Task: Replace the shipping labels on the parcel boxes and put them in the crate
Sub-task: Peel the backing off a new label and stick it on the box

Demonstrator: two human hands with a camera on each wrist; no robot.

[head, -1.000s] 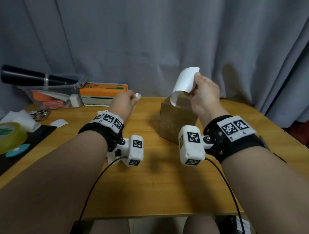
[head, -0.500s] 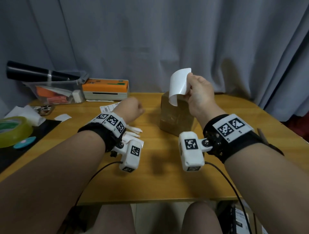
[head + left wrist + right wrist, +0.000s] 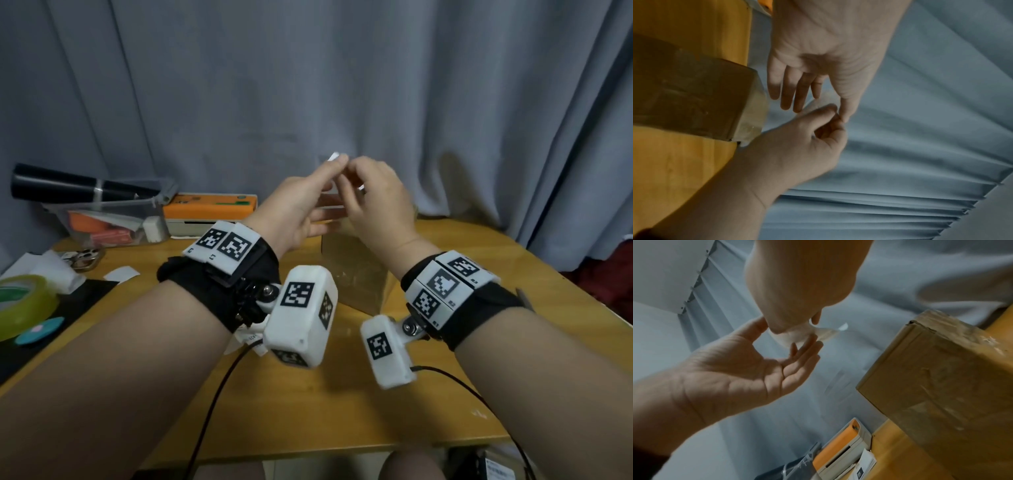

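A brown cardboard parcel box (image 3: 359, 277) (image 3: 694, 97) (image 3: 941, 378) stands on the wooden table (image 3: 308, 411). Above it both hands meet on a small white label (image 3: 337, 157) (image 3: 818, 101) (image 3: 830, 334), mostly hidden behind them in the head view. My right hand (image 3: 356, 178) (image 3: 830, 116) (image 3: 795, 327) grips the label with curled fingers. My left hand (image 3: 334, 171) (image 3: 821, 115) (image 3: 787, 331) pinches its edge between thumb and forefinger, the other fingers held straight. No crate is in view.
An orange-topped label printer (image 3: 209, 202) (image 3: 838, 449) sits at the back left beside a clear bin (image 3: 102, 219) with a black roll on it. A green tape roll (image 3: 20, 305), a black mat (image 3: 68, 301) and paper scraps (image 3: 121, 274) lie at the left. A grey curtain hangs behind.
My left hand has risen from the table and joined the right hand at the label. The label, earlier held up curled by the right hand alone, is now between both hands.
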